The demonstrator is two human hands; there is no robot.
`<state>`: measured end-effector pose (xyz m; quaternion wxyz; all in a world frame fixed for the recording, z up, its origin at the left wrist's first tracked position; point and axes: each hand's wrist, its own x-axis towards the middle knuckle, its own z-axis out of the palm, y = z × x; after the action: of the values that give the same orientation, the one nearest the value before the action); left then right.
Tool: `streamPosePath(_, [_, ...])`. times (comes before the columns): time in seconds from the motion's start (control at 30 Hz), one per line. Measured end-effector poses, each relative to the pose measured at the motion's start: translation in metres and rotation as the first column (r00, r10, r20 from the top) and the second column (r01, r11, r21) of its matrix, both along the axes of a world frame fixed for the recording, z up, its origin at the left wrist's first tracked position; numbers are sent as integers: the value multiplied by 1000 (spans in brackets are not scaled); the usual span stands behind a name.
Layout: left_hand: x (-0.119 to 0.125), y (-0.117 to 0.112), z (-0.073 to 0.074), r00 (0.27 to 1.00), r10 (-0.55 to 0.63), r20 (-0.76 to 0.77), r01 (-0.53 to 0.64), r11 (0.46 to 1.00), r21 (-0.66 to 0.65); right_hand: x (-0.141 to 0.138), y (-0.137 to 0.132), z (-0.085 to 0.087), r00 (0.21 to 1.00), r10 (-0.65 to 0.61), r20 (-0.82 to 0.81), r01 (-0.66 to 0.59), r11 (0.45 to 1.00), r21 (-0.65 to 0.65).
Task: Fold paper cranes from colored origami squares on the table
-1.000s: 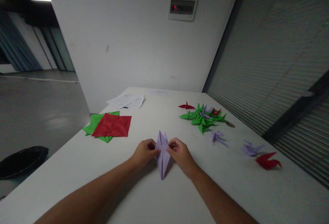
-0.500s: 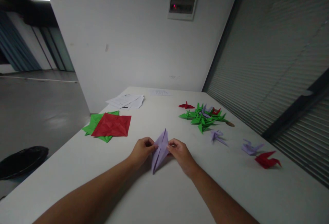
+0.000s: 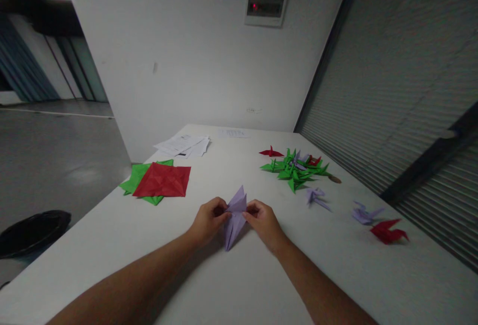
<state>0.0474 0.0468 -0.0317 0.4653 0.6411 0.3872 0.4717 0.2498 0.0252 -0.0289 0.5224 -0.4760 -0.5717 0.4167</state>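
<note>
A folded purple origami paper, long and pointed at both ends, is held between my two hands just above the white table. My left hand pinches its left edge at mid-height with thumb and forefinger. On the opposite edge, my right hand has the same kind of pinch. The upper part shows a wide flap ending in a point; the lower half narrows toward me with a seam down its middle. My curled fingers hide parts of both side edges.
To the left lie a red paper sheet and green sheets, with printed papers behind. On the right are a pile of green paper cranes, purple cranes and red ones. A black-lined bin stands beyond the left edge.
The purple paper has changed shape between my fingers: its upper layer now spreads into a wider flap, and its lower tip has shifted slightly right. Both hands keep their pinch in nearly the same place.
</note>
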Motion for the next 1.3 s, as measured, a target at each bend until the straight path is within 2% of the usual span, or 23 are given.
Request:
streamPosePath(0.13, [-1, -4, 6, 995, 26, -92, -17, 994, 105, 1, 1, -2, 1000, -8, -7, 8, 1000, 22])
streamPosePath(0.33, [-2, -4, 6, 994, 22, -110, -16, 999, 52, 1, 1, -2, 999, -21, -32, 22, 1000, 10])
streamPosePath(0.63, [-2, 2, 2, 999, 42, -9, -42, 998, -43, 3, 1, -2, 999, -36, 28, 35, 999, 27])
streamPosePath(0.8, [-1, 2, -1, 996, 35, 76, -31, 998, -60, 4, 2, -3, 1000, -19, -9, 19, 999, 33])
streamPosePath(1.03, [1, 3, 0, 986, 26, 162, -13, 997, -79, 1, -2, -4, 987, 91, -129, -103, 990, -96])
streamPosePath(1.13, [0, 4, 0, 984, -14, 180, 33, 994, -103, 1, -3, -4, 983, 110, -148, -130, 982, -136])
streamPosePath(1.3, [-1, 4, -4, 979, -132, 156, 156, 976, -155, 5, -4, 0, 965, 72, -250, -115, 980, -160])
